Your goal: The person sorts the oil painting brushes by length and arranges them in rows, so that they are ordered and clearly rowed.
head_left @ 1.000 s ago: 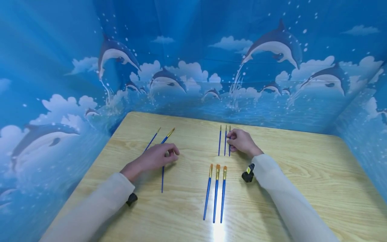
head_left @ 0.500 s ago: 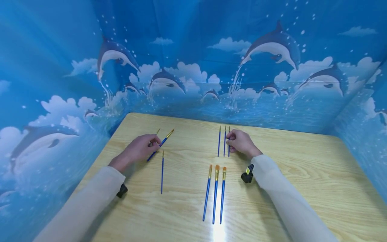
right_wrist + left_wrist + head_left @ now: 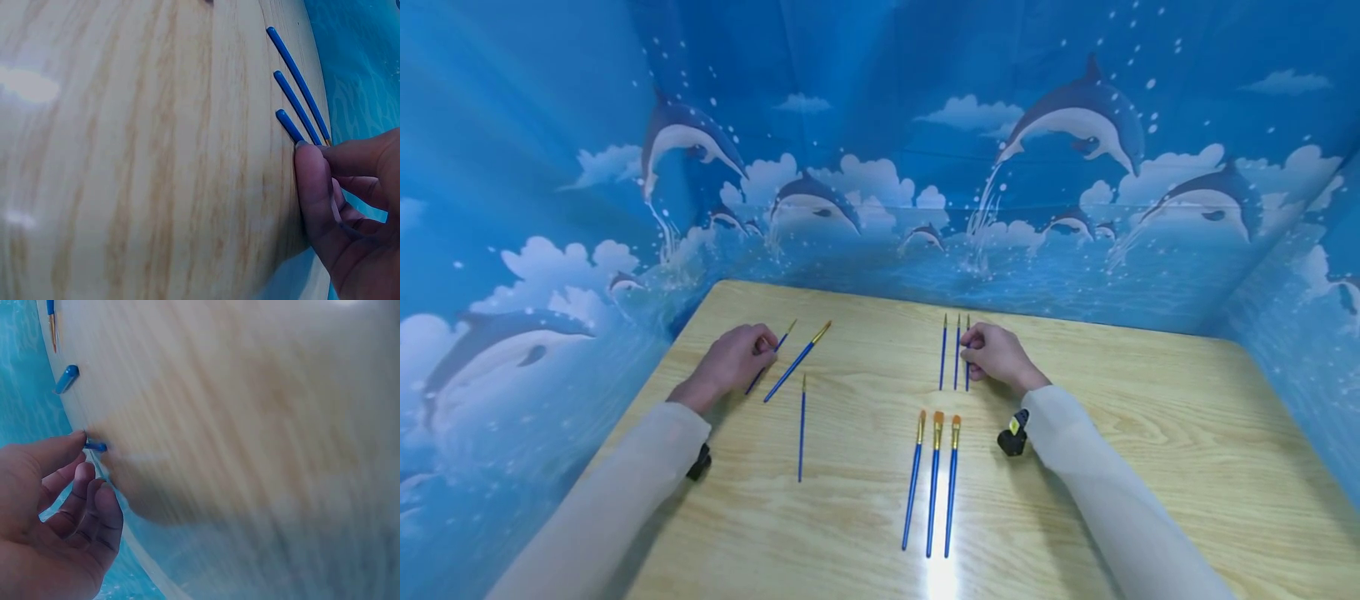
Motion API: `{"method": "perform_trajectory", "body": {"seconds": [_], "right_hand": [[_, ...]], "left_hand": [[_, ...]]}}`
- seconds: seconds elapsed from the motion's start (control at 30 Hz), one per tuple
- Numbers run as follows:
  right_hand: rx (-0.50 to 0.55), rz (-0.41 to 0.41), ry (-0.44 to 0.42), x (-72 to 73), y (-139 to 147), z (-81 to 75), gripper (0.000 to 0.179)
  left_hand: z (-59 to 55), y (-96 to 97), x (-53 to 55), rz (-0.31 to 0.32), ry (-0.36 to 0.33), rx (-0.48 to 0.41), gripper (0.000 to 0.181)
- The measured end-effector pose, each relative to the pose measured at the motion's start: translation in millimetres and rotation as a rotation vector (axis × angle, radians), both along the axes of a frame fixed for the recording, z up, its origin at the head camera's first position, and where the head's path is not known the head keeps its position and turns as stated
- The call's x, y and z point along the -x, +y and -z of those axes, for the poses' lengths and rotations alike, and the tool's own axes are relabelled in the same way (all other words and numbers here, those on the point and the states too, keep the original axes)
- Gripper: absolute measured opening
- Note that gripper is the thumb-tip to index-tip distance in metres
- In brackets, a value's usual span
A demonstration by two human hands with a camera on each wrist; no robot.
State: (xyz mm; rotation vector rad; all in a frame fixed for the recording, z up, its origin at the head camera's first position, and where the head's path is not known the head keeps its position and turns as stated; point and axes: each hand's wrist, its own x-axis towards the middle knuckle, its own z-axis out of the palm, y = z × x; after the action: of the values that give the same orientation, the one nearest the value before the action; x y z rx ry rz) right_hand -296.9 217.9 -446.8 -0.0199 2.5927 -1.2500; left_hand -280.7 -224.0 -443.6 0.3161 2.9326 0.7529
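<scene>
My left hand (image 3: 727,364) pinches the thin blue paintbrush (image 3: 786,335) at the far left of the table. In the left wrist view the end of that brush's handle (image 3: 96,447) sticks out past the thumb. A thicker paintbrush (image 3: 797,362) lies slanted just right of this hand, and a thin paintbrush (image 3: 802,433) lies nearer the front. My right hand (image 3: 1000,357) holds the rightmost of three thin upright-lying paintbrushes (image 3: 289,126) between thumb and forefinger. Its two neighbours, the middle thin brush (image 3: 957,358) and the left thin brush (image 3: 943,358), lie parallel beside it.
Three wider flat paintbrushes (image 3: 935,483) with orange bristles lie side by side nearer the front. All rest on a light wooden table (image 3: 1120,433). A blue dolphin-print curtain (image 3: 880,125) stands around its back and sides.
My left hand has moved left, past the thicker slanted brush, onto the leftmost thin paintbrush. The thicker brush and the front thin one now show uncovered. My right hand stays at its brush.
</scene>
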Motion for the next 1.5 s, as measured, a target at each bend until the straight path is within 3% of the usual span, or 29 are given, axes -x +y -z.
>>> {"method": "perform_trajectory", "body": {"seconds": [0.3, 1.0, 1.33, 1.5], "right_hand": [[-0.005, -0.003, -0.006, 1.0, 1, 0.7, 0.022], [-0.012, -0.004, 0.003, 1.2, 0, 0.1, 0.020], [-0.016, -0.006, -0.007, 0.2, 0, -1.2, 0.019], [-0.015, -0.012, -0.011, 0.5, 2, -0.4, 0.019]], "left_hand": [[1.3, -1.4, 2.6, -0.029, -0.013, 0.020, 0.027], [0.1, -14.7, 5.2, 0.011, -0.011, 0.046, 0.023], [0.1, -21.2, 10.7, 0.064, -0.025, 0.033, 0.018], [0.4, -25.6, 14.9, 0.111, 0.005, 0.061, 0.019]]}}
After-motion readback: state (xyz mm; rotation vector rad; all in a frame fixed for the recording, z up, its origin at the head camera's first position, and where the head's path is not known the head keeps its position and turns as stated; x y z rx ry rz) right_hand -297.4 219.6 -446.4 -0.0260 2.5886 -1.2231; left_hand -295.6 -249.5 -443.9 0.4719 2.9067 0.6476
